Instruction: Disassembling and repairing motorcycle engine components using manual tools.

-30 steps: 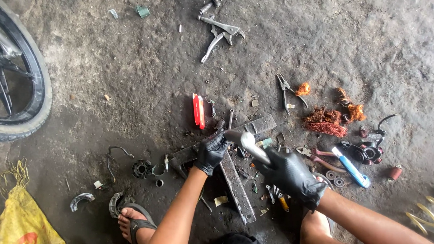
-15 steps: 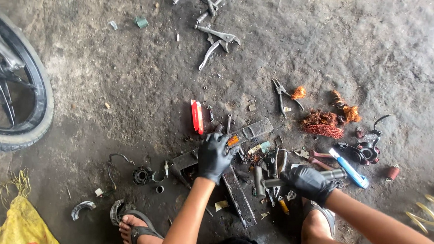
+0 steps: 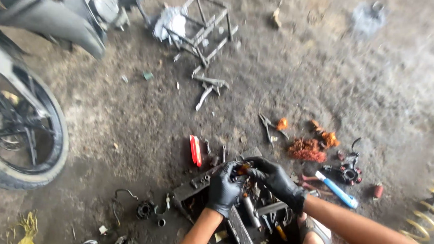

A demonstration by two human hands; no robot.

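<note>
Both gloved hands, left hand [image 3: 225, 190] and right hand [image 3: 276, 181], pinch a small orange part [image 3: 242, 169], axis unclear.

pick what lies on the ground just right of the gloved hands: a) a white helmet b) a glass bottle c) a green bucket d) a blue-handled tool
d: a blue-handled tool lies on the dirt floor to the right of the right hand; the left hand meets it over a small orange part. No bucket, helmet or bottle shows.
</note>
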